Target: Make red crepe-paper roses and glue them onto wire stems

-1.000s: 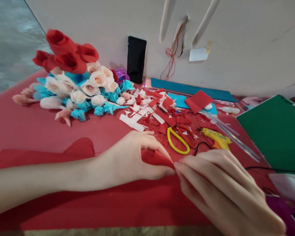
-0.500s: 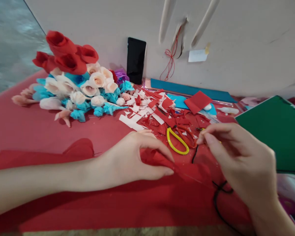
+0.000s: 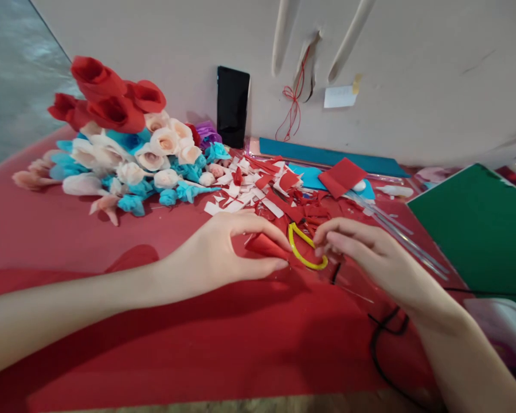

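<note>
My left hand [image 3: 236,244] is closed round a rolled piece of red paper [image 3: 266,246], with thumb and fingertips meeting at its narrow end. Just right of it, my right hand [image 3: 361,246] hovers at the scissors [image 3: 305,252], its thumb and fingers curled together. Whatever those fingers may hold is too small or hidden to make out. Only the yellow handle loop shows well; my fingertips cover part of the other loop. A thin pale strand [image 3: 356,293] runs below my right hand. Beneath both hands lies a large red sheet [image 3: 223,344].
Paper flowers [image 3: 155,149] in red, white, blue and pink pile up at the left back. Paper scraps [image 3: 249,189] lie behind my hands. A black phone [image 3: 233,106] leans on the wall. At right are a green board [image 3: 477,223], clear sticks [image 3: 408,238] and a black cord [image 3: 376,350].
My right hand has moved left from beside the scissors to over their handles. My left hand has shifted slightly up and left, still holding the red paper. The view has shifted a little.
</note>
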Available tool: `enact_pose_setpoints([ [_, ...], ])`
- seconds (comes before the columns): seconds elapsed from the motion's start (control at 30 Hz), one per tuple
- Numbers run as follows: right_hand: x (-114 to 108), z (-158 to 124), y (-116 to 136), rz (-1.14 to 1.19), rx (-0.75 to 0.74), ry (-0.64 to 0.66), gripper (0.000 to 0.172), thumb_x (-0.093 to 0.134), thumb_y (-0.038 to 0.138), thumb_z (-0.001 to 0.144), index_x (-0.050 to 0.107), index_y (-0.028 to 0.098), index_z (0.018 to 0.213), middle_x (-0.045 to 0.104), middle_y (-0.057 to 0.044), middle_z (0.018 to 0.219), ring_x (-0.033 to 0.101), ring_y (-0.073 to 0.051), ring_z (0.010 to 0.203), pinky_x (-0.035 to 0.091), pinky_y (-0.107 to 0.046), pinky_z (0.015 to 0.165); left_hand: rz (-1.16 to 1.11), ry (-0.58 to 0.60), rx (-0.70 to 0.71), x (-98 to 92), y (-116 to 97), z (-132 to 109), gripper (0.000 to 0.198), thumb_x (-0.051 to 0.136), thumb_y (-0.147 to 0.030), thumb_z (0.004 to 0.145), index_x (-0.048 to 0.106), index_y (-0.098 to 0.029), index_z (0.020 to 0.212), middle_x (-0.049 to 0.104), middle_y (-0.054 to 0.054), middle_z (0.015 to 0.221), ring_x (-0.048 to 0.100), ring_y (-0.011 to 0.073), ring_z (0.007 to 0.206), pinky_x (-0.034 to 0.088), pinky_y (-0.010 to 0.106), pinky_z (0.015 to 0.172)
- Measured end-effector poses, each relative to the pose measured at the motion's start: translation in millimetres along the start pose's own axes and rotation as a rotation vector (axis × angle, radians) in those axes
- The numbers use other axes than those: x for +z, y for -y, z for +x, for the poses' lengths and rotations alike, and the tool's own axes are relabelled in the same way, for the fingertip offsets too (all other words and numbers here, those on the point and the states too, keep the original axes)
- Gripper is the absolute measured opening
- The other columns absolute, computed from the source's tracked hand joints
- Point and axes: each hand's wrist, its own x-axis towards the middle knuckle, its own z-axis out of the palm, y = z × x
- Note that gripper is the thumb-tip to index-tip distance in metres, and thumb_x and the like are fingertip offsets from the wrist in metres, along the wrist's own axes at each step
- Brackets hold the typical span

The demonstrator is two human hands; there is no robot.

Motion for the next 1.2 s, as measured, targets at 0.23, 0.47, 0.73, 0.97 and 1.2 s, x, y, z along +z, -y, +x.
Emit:
enact_pose_setpoints([
  [0.23,15.7,-5.5,8.6,-0.243,-0.164,0.127,0.020,0.048,0.028,0.088,0.062,0.019,0.076,0.064,0.000,0.080,0.058,-0.011,0.076,0.044,-0.020,0.066,0.031,-0.031,0.072,-4.1,3.4,4.5,0.010,0.065,-0.022,0.073,0.065,-0.019,0.082,0.067,-0.001,0.084,0.060,0.0122,0.081,0.043,0.019,0.075],
  [0.47,2.4,-5.0,9.9,-0.306,-0.158,0.103,0.024,0.050,0.028,0.086,0.059,0.018,0.066,0.063,0.000,0.072,0.057,-0.011,0.070,0.044,-0.020,0.063,0.037,-0.041,0.108,-31.1,4.1,13.4,0.007,0.063,-0.016,0.075,0.066,-0.016,0.081,0.067,-0.003,0.082,0.057,0.0085,0.078,0.040,0.017,0.075],
  [0.73,13.9,-1.4,8.8,-0.183,-0.224,-0.003,0.020,0.049,0.019,0.086,0.062,0.017,0.070,0.064,0.001,0.073,0.059,-0.009,0.069,0.044,-0.018,0.065,-0.654,-0.055,-0.142,-1.8,18.8,14.1,0.012,0.071,-0.017,0.068,0.068,-0.018,0.080,0.069,-0.003,0.076,0.061,0.0077,0.073,0.047,0.017,0.069],
  [0.97,30.6,-2.9,10.2,-0.020,-0.213,0.028,0.020,0.048,0.015,0.085,0.063,0.015,0.072,0.064,0.000,0.074,0.059,-0.007,0.070,0.045,-0.016,0.064,-0.638,-0.241,-0.141,12.6,22.3,2.0,0.006,0.072,-0.028,0.068,0.071,-0.024,0.071,0.066,-0.005,0.071,0.058,0.0091,0.070,0.047,0.019,0.066],
  [1.2,49.7,-8.1,10.2,0.090,-0.201,0.008,0.021,0.048,0.016,0.086,0.064,0.014,0.072,0.062,0.000,0.071,0.054,-0.006,0.060,0.043,-0.016,0.056,-0.653,-0.206,-0.070,16.4,18.7,-2.7,0.005,0.068,-0.024,0.072,0.070,-0.025,0.067,0.063,-0.007,0.070,0.054,0.0064,0.069,0.043,0.016,0.065],
])
